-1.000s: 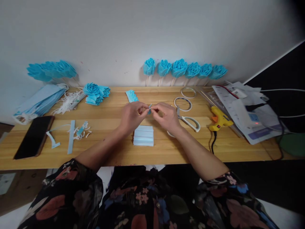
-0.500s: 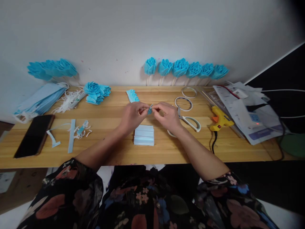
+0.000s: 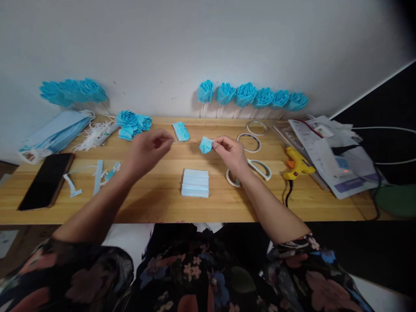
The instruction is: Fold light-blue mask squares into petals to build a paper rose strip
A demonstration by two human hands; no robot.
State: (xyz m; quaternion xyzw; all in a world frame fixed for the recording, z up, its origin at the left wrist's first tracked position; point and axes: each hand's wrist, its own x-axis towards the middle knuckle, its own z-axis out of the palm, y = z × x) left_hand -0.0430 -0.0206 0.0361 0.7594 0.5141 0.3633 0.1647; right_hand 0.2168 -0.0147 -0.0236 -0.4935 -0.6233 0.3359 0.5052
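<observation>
My right hand [image 3: 231,152] pinches a small folded blue piece [image 3: 206,144] above the wooden table [image 3: 156,190]. My left hand [image 3: 147,148] hovers to the left of it, fingers curled together, with nothing that I can make out in them. A stack of folded light-blue pieces [image 3: 195,183] lies on the table in front of me, between my arms. A pleated blue strip [image 3: 181,130] lies beyond my hands.
White-handled scissors [image 3: 256,168], two tape rings [image 3: 249,141], and a yellow glue gun [image 3: 296,163] lie right. Papers [image 3: 328,151] pile far right. Blue flowers [image 3: 250,94] line the wall. Left: face masks [image 3: 55,133], cut scraps [image 3: 97,174], a phone [image 3: 45,180], more flowers [image 3: 131,123].
My hands were together working the small blue piece. The left hand has let go and moved left; the right hand keeps the piece, which now looks opened out wider.
</observation>
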